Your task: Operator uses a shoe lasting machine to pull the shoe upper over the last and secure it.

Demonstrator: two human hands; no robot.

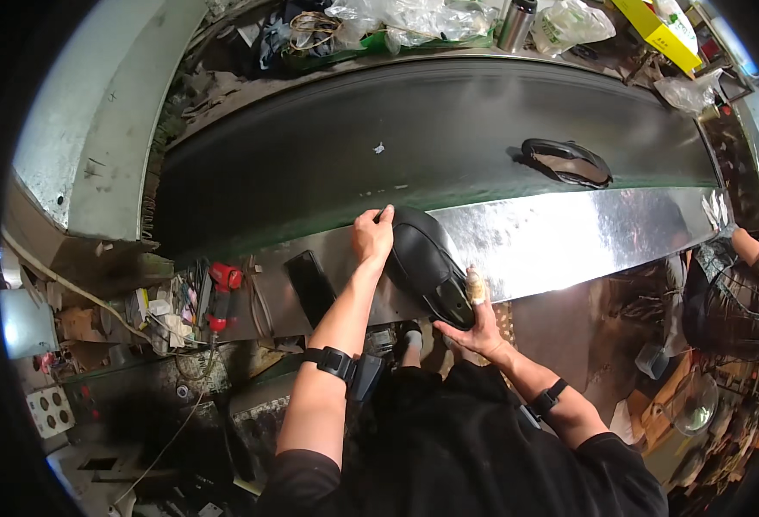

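A black shoe (422, 254) is held at a slant over the metal ledge in front of me, its rounded toe pointing away and its opening toward my body. My left hand (373, 234) has its fingers curled at the left edge of the toe, their tips partly hidden. At the heel end, my right hand (480, 332) grips the shoe, and its thumb is wrapped in a pale covering. Another black shoe (569, 164) lies on the dark belt to the right, with a brownish inside showing. Left of the held shoe, a flat black phone-like slab (310, 286) rests on the ledge.
Beyond the metal ledge (560, 241) runs a wide dark conveyor belt (310, 146). A red power tool (222, 283) stands at the left among cables. Plastic bags (422, 21), a steel flask (517, 24) and a yellow box (659, 34) line the far side. Another person's arm (747, 247) shows at right.
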